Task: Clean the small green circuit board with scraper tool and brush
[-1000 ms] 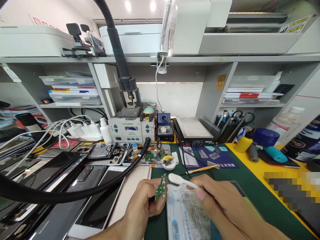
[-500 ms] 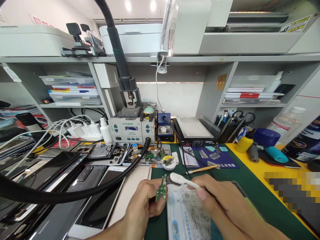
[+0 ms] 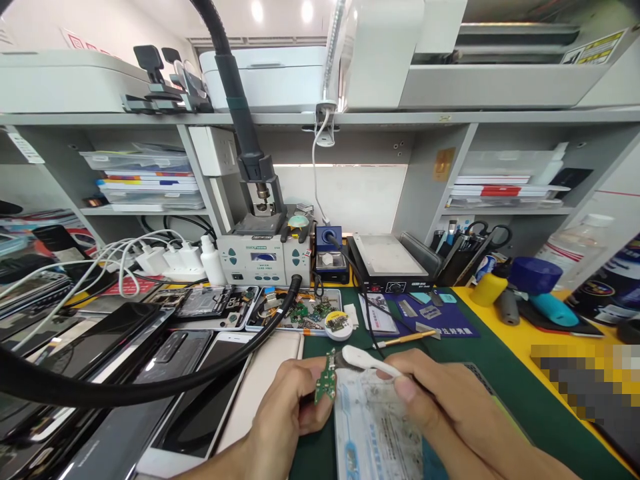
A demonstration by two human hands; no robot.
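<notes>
A small green circuit board stands on edge between the thumb and fingers of my left hand. My right hand pinches the handle of a white brush, shaped like a toothbrush, whose head points left. Its dark bristles lie against or very near the board's upper end; I cannot tell whether they touch. Below both hands a printed plastic packet lies on the green mat. Just beyond them sits a round white tin with a small board on its yellow lid.
Several phones cover the left side, crossed by a thick black hose. Behind stand a soldering station and a hot plate. A wooden-handled knife lies past my right hand. Bottles and caps stand at the right.
The board and the brush have shifted very slightly to the right, and the board is turned a little. Both hands keep their hold.
</notes>
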